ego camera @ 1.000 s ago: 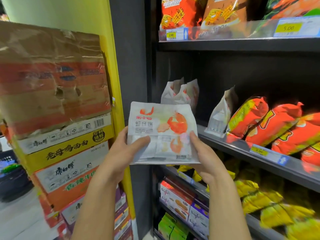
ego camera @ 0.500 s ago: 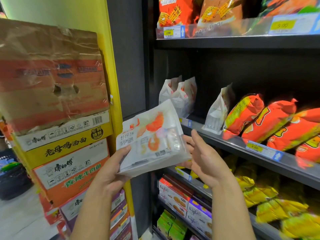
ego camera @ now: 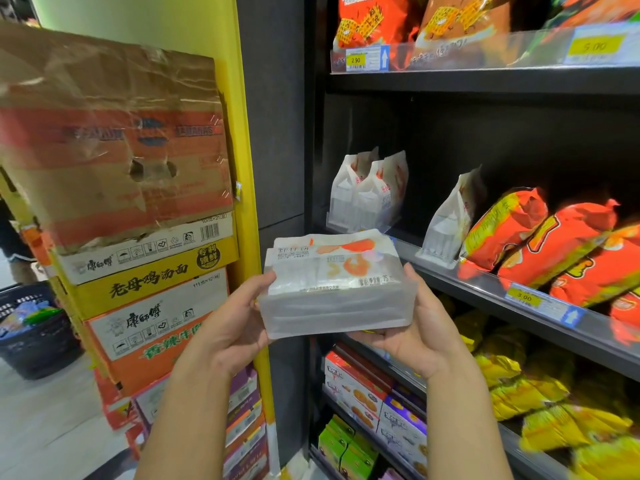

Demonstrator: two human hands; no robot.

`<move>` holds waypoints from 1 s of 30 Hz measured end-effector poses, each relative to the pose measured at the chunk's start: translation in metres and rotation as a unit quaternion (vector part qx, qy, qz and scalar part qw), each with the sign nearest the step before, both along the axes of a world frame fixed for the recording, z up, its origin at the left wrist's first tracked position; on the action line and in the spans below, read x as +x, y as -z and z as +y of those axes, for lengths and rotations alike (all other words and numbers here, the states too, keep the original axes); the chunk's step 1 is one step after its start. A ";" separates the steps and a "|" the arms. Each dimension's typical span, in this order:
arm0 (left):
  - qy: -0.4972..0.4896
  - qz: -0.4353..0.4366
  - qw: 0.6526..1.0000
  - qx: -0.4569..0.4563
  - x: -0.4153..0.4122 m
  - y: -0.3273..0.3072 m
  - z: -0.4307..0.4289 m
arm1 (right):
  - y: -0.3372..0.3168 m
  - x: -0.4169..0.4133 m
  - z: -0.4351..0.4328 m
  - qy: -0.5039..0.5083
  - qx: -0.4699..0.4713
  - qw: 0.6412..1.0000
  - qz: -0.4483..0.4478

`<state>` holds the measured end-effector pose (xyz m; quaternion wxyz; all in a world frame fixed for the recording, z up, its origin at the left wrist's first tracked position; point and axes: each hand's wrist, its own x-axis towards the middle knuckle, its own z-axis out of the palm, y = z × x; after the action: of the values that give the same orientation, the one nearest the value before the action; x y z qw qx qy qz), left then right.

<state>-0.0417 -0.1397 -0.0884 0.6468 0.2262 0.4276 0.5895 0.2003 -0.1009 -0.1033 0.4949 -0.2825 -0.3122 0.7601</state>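
Note:
A white snack bag printed with orange prawns lies tipped nearly flat between my hands, its bottom gusset facing me. My left hand grips its left end, thumb on top near the corner. Under its right end, my right hand holds it with the thumb along the side. The bag hovers just in front of the middle shelf, where two matching white bags stand at the left and a third white bag stands further right.
Red-and-yellow snack bags fill the shelf's right side. Yellow bags and boxed biscuits sit on lower shelves. A tall stack of cartons rises at the left against a yellow pillar. A black basket stands on the floor.
The bag went from upright and facing me to tilted, then nearly flat with its bottom toward me. My right hand, briefly off the bag, now holds its right end again.

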 end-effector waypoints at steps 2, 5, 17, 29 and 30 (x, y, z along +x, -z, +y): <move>-0.010 0.022 1.000 0.008 0.000 0.004 0.003 | 0.000 -0.001 0.000 -0.017 -0.003 0.999 0.039; -0.031 0.121 0.992 0.029 -0.003 0.013 0.007 | 0.005 -0.005 0.001 -0.020 0.031 0.999 0.034; -0.063 0.430 0.882 0.181 0.041 0.005 0.008 | 0.010 -0.041 0.011 0.076 0.214 0.952 -0.207; -0.114 0.291 0.937 0.158 0.032 0.008 0.015 | 0.011 -0.052 0.020 0.073 0.313 0.894 -0.313; -0.107 0.268 0.944 0.158 0.029 0.008 0.014 | 0.012 -0.050 0.021 0.088 0.314 0.895 -0.304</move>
<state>-0.0132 -0.1254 -0.0959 0.3970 0.4287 0.5081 0.6328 0.1498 -0.0795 -0.1156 0.5033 -0.3563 -0.6438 0.4531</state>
